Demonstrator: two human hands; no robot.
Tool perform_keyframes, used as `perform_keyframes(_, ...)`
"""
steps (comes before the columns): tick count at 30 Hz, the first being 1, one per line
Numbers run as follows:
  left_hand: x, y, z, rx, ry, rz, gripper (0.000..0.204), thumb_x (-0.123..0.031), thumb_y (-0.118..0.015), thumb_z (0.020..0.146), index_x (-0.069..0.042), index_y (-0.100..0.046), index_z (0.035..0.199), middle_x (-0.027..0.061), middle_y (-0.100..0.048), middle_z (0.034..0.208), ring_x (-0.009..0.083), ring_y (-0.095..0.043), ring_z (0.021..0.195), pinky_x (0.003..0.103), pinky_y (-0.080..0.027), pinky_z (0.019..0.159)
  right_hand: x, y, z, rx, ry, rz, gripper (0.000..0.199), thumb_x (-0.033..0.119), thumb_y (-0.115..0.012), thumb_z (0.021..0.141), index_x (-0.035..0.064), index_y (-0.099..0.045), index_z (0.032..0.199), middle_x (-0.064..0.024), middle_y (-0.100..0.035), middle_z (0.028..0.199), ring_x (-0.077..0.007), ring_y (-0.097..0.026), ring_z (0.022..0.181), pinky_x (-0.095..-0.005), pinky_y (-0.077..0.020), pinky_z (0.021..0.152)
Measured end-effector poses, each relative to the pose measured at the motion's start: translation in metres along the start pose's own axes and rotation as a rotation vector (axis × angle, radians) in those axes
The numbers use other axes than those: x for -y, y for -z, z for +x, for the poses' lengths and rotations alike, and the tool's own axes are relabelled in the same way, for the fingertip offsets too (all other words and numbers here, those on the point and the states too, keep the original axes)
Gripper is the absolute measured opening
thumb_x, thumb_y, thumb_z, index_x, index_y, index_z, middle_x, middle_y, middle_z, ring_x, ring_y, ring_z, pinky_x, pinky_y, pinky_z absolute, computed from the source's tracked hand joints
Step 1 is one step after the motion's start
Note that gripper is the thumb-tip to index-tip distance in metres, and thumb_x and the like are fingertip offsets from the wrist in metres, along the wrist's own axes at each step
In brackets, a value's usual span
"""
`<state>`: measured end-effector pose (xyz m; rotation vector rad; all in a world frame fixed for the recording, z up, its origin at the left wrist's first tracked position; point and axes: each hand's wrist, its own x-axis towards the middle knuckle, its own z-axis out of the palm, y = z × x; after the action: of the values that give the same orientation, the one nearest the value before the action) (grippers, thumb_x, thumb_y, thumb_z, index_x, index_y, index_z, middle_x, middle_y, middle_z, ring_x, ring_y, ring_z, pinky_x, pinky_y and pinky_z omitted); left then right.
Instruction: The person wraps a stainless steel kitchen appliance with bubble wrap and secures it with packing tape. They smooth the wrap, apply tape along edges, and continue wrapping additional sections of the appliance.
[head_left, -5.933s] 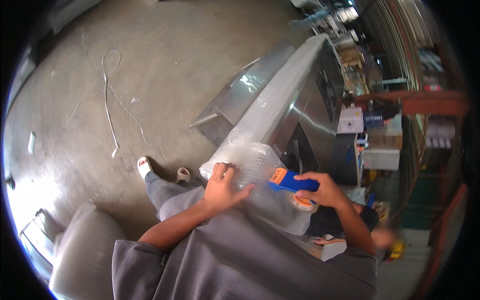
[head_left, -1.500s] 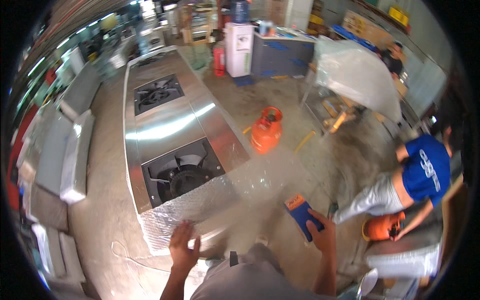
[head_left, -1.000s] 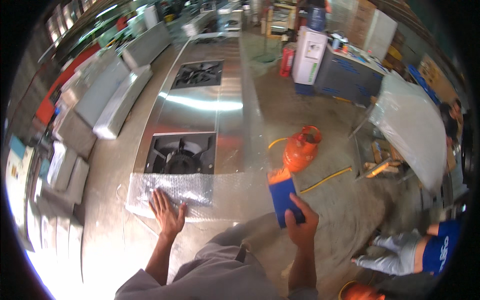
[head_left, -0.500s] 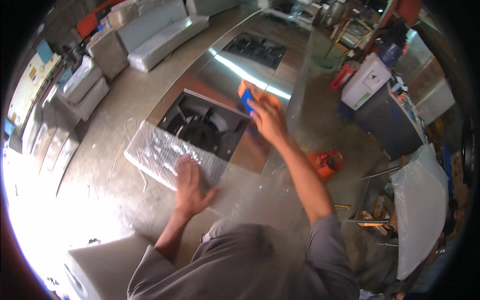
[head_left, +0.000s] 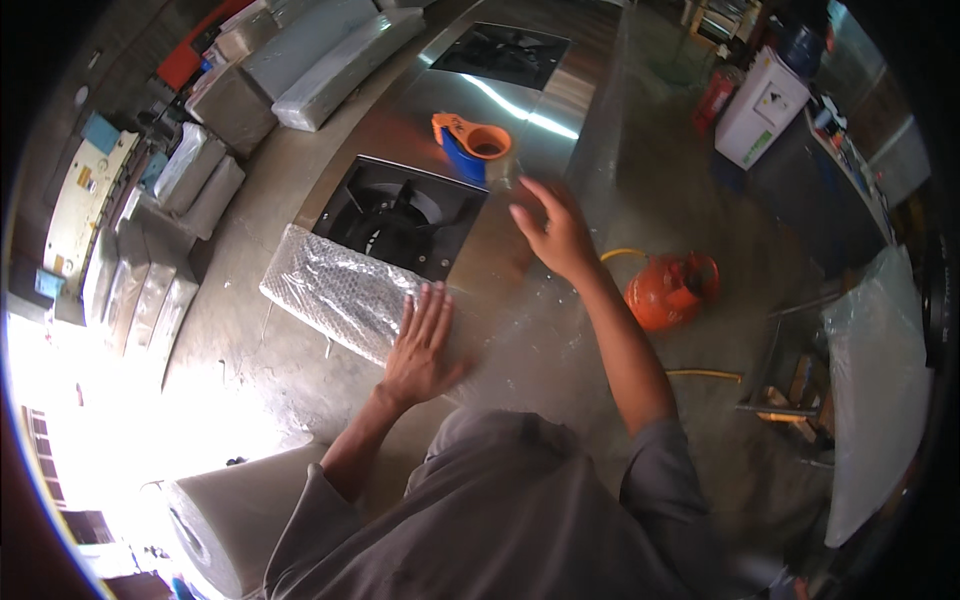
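Observation:
Flat on the bubble wrap [head_left: 345, 295], with fingers spread, rests my left hand [head_left: 422, 345]. The wrap covers the near end of a stainless steel stove counter [head_left: 410, 125], up to the edge of a black gas burner [head_left: 395, 215]. An orange and blue tape dispenser [head_left: 470, 145] stands on the steel just beyond that burner. My right hand [head_left: 560, 235] is over the counter's right part, near the dispenser but apart from it. Its thumb and fingers are parted and hold nothing I can see.
A second burner [head_left: 505, 52] is set in the far end of the counter. To the right, an orange gas cylinder [head_left: 665, 292] with a yellow hose stands on the floor. A large white roll [head_left: 240, 520] lies at the lower left. Wrapped furniture pieces [head_left: 350, 65] line the far left.
My right hand has let go of the tape dispenser and drawn back toward me. The dispenser now stands on the steel. My left hand has shifted right along the bubble wrap.

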<state>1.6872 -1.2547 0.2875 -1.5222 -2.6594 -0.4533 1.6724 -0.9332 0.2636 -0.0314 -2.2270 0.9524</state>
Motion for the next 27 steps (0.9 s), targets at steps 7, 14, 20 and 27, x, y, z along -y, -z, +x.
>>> perform_keyframes(7, -0.032, -0.002, 0.019, 0.36, -0.281, 0.071, 0.109, -0.066, -0.064, 0.092, 0.01, -0.025, 0.16, 0.0297, -0.022, 0.169, 0.041, -0.014, 0.16, 0.053, -0.009, 0.131, -0.031, 0.12, -0.293, -0.088, -1.255, 0.402, 0.068, 0.061, -0.047, 0.107, 0.0078, -0.058, 0.147, -0.0097, -0.066, 0.133, -0.0228, -0.063, 0.122, -0.0357, -0.0507, 0.095)
perform_keyframes(14, -0.033, -0.007, 0.02, 0.384, -0.306, 0.171, 0.109, -0.06, -0.067, 0.091, 0.01, -0.021, 0.161, 0.0293, -0.017, 0.17, 0.0399, -0.01, 0.161, 0.052, -0.007, 0.131, 0.063, 0.038, -0.405, -0.222, -0.783, 0.949, 0.08, 0.061, -0.066, 0.098, 0.0016, -0.053, 0.149, -0.0107, -0.066, 0.136, -0.0185, -0.061, 0.125, -0.0348, -0.0458, 0.104)
perform_keyframes(20, -0.03, -0.008, 0.017, 0.353, -0.351, 0.157, 0.108, -0.059, -0.065, 0.094, 0.009, -0.016, 0.162, 0.0296, -0.015, 0.17, 0.0401, -0.008, 0.161, 0.053, -0.006, 0.131, 0.097, 0.036, -0.374, -0.137, -0.972, 0.726, 0.049, 0.031, -0.081, 0.093, -0.0004, -0.067, 0.127, -0.0103, -0.074, 0.115, -0.0204, -0.068, 0.107, -0.0365, -0.0511, 0.095)
perform_keyframes(27, -0.025, -0.011, 0.018, 0.379, -0.348, 0.127, 0.106, -0.056, -0.065, 0.095, 0.009, -0.014, 0.162, 0.03, -0.013, 0.171, 0.0412, -0.006, 0.161, 0.055, -0.007, 0.13, 0.133, 0.042, -0.387, -0.237, -0.924, 0.464, 0.035, 0.026, -0.076, 0.097, 0.0031, -0.069, 0.123, -0.0051, -0.073, 0.099, -0.0154, -0.067, 0.091, -0.0339, -0.0529, 0.085)
